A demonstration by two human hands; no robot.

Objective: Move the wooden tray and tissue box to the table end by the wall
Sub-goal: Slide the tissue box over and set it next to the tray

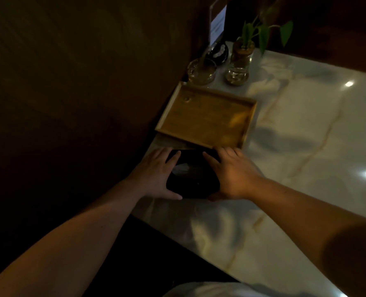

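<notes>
Here the shallow rectangular wooden tray (pixel 205 120) lay flat on the glossy white marble counter (pixel 306 146), and nothing could be made out inside it. Just beyond the tray stood a clear glass vase (pixel 240 65) holding water and a green leafy plant cutting (pixel 263 33). To the vase's left, also beyond the tray, sat a low round glass dish (pixel 201 70), its contents too dim to tell. Behind the dish was a small dark round container (pixel 217 52), and farther back an upright clear acrylic sign holder (pixel 217 22). A dark wood-panelled wall (pixel 81 82) ran along the tray's left side.

On the near side of the tray, touching or almost touching its near rim, sat the dark rounded tissue box (pixel 191 179), with a pale tissue showing at its top opening. It rested on the counter close to the wall.

Both bare forearms reached forward from the lower edge of the view. The left hand (pixel 156 174) was pressed against the box's left side, fingers (pixel 173 159) spread over its top and thumb along the near edge. The right hand (pixel 233 174) mirrored it on the right side, fingers (pixel 212 160) laid over the top, so the box was clasped between both hands.
</notes>
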